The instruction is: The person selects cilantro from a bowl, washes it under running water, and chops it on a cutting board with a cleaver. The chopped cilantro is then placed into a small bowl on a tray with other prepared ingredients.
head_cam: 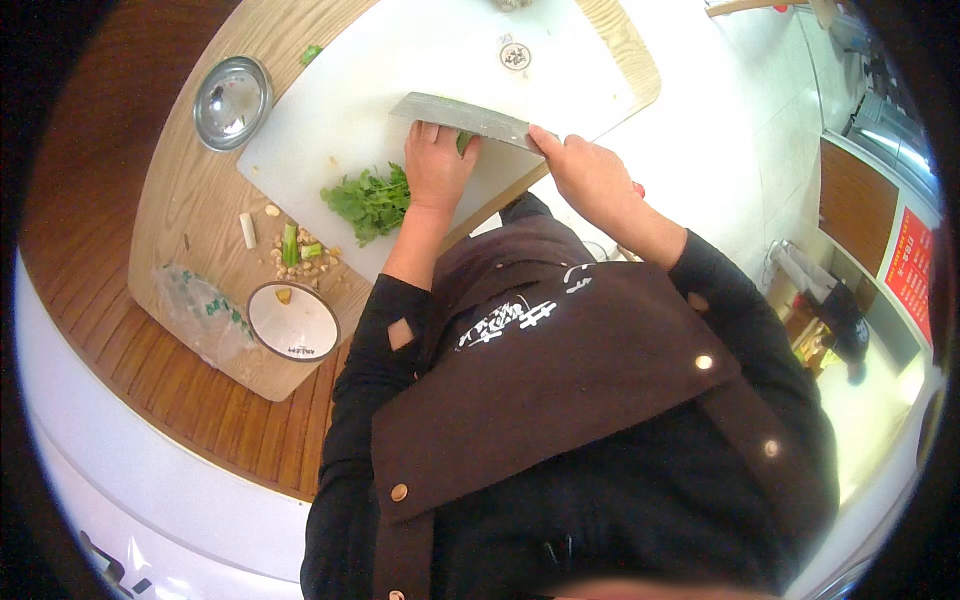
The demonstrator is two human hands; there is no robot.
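Observation:
On a white cutting board [300,120], my left hand [439,165] presses down with curled fingers on a bunch of leafy green herbs [367,202], perhaps coriander. The leaves fan out on the wrist side, and a bit of green shows between thumb and fingers. My right hand [592,180] grips a broad kitchen knife [469,120], its forefinger and thumb at the heel of the blade. The blade lies across the board just beyond my left fingertips. Most of the handle is hidden in my palm; a red spot shows behind the hand.
Left of the board, a wooden table [195,187] bears a shiny metal bowl or lid [232,103]. Nearer are cut green stalks [290,245] among small pale pieces, a white stalk piece [247,230], a dark-rimmed white bowl [292,322] and a plastic bag [202,307].

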